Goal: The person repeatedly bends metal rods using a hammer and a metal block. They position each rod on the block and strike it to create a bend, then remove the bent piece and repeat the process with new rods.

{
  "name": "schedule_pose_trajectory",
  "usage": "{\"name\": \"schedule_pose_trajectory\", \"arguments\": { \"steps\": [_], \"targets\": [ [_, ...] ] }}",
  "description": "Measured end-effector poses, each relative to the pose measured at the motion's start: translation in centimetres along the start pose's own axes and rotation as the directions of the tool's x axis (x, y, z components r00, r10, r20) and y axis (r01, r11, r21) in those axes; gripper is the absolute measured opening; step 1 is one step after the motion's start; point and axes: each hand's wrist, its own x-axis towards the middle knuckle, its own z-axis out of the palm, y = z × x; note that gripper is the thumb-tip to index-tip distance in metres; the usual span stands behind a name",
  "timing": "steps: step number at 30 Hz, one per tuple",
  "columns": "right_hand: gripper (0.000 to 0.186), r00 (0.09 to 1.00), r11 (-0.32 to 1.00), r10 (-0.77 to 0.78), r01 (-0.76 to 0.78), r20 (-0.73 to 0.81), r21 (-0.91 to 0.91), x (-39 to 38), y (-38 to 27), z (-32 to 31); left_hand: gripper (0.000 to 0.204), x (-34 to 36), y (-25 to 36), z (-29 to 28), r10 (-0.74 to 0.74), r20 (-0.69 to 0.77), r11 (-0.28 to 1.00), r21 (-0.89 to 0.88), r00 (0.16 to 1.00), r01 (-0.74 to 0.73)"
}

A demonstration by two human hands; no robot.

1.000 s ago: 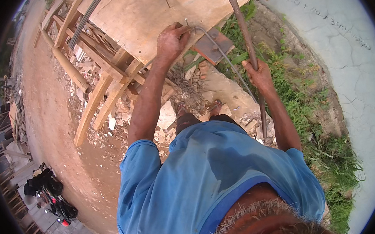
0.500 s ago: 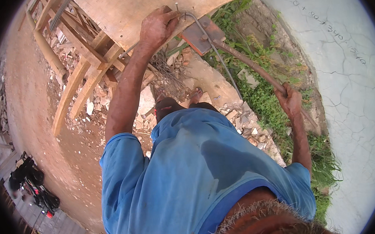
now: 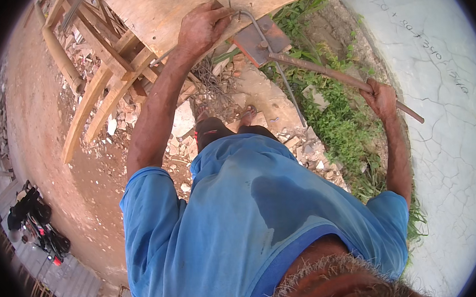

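Observation:
My left hand [image 3: 203, 30] is closed around a thin steel rod [image 3: 287, 84] and rests at the edge of a plywood board [image 3: 157, 13]. Past my fingers the rod bends sharply and slants down over the greenery. Beside that hand a nail [image 3: 230, 2] stands up from the board. My right hand [image 3: 380, 97] grips a long rusty metal bar [image 3: 326, 73], near its outer end. The bar's other end meets the bent rod beside a rusty steel plate [image 3: 253, 43] at the board's edge. The plate partly lies under the rod.
A cracked pale wall [image 3: 442, 151] runs along the right, with green weeds [image 3: 333, 122] at its foot. Broken rubble [image 3: 180, 147] lies around my feet. Wooden beams [image 3: 104, 97] prop at the left of the board. A motorcycle [image 3: 42, 228] stands far left.
My right hand has swung the bar up and to the right, toward the wall. My left hand stays on the rod at the board, and the rod's bend looks much the same.

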Motion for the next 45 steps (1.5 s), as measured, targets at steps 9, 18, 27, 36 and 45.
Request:
{"name": "schedule_pose_trajectory", "arguments": {
  "steps": [9,18,27,36,45],
  "targets": [
    [0.021,0.999,0.999,-0.020,0.018,-0.031,-0.042,-0.5,-0.1,1.3,0.021,0.2,-0.5,0.3,0.035,0.015,0.999,0.016,0.999,-0.036],
    [0.021,0.985,0.995,0.070,-0.080,-0.159,-0.056,-2.8,-1.4,2.1,0.022,0.4,-0.9,0.5,0.040,0.037,0.998,-0.059,0.999,-0.038],
    [0.018,0.956,0.967,0.228,-0.244,-0.185,-0.072,-5.1,-4.0,2.5,0.023,0.4,-2.0,1.4,0.033,0.027,0.994,-0.109,0.999,-0.030],
    [0.033,0.716,0.728,0.686,-0.677,-0.129,0.111,-16.4,-21.6,7.0,0.023,0.5,-3.3,2.4,0.123,-0.047,0.987,-0.101,0.991,-0.127],
    [0.065,0.551,0.552,0.833,-0.817,-0.055,0.169,-16.9,-30.0,3.5,0.024,1.0,-3.3,2.7,0.150,-0.085,0.975,-0.152,0.985,-0.161]
  ]
}}
